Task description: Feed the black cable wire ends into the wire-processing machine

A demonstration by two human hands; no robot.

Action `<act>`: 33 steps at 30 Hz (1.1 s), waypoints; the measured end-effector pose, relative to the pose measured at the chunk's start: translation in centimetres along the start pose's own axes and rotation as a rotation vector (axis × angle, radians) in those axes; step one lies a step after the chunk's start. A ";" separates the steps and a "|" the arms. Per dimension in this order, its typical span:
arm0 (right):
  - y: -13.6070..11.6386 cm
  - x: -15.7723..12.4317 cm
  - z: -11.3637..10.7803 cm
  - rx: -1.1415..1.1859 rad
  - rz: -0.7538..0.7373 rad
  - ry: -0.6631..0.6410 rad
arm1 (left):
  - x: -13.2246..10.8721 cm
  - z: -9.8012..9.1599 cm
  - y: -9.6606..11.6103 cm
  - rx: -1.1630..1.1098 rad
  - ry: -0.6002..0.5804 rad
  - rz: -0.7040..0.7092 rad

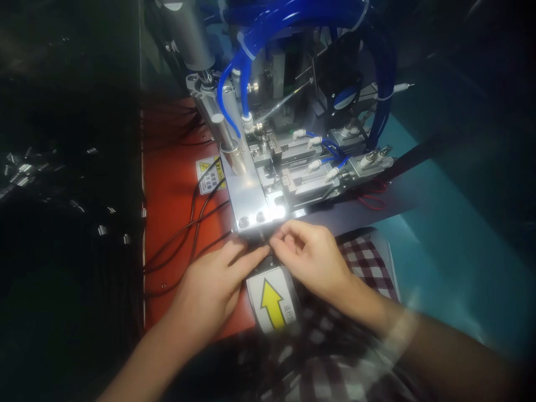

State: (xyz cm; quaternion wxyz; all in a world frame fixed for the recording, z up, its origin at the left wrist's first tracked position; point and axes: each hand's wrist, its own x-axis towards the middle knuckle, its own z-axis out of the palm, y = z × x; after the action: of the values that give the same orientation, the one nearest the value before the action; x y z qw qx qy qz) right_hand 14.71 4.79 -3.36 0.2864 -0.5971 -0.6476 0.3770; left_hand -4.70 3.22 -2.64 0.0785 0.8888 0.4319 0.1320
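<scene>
My left hand (213, 279) reaches to the front of a metal machine (251, 192), its index finger stretched along the dark front block (272, 261) and its other fingers partly hidden below the plate edge. From the other side, my right hand (312, 254) meets it with thumb and index finger pinched together. Anything between those fingertips is too small to make out. The two hands' fingertips nearly touch, just below the bright plate with round bolts. Under them sits a white label with a yellow arrow (273, 304).
Blue air hoses (293, 17) arch over the machine, and a metal cylinder (190, 39) rises at its back left. Black cables (184, 229) cross the orange base plate (167, 195). A warning label (210, 175) lies beside the machine. Small shiny pieces (23, 173) are scattered at the left.
</scene>
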 end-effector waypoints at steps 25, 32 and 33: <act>1.1 0.5 0.2 0.710 0.405 -0.148 | -0.1 -0.1 0.0 -0.030 -0.001 -0.001; 0.9 0.5 0.3 0.697 0.448 -0.126 | -0.2 0.1 0.1 -0.029 0.000 -0.004; 0.8 0.6 0.3 0.711 0.471 -0.128 | -0.1 0.2 0.1 -0.023 -0.001 -0.004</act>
State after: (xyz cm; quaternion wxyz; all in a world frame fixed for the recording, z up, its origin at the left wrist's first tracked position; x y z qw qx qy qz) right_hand 14.86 5.33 -4.20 0.3397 -0.5681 -0.3400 0.6681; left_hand -4.67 3.06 -2.80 0.0893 0.8870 0.4320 0.1366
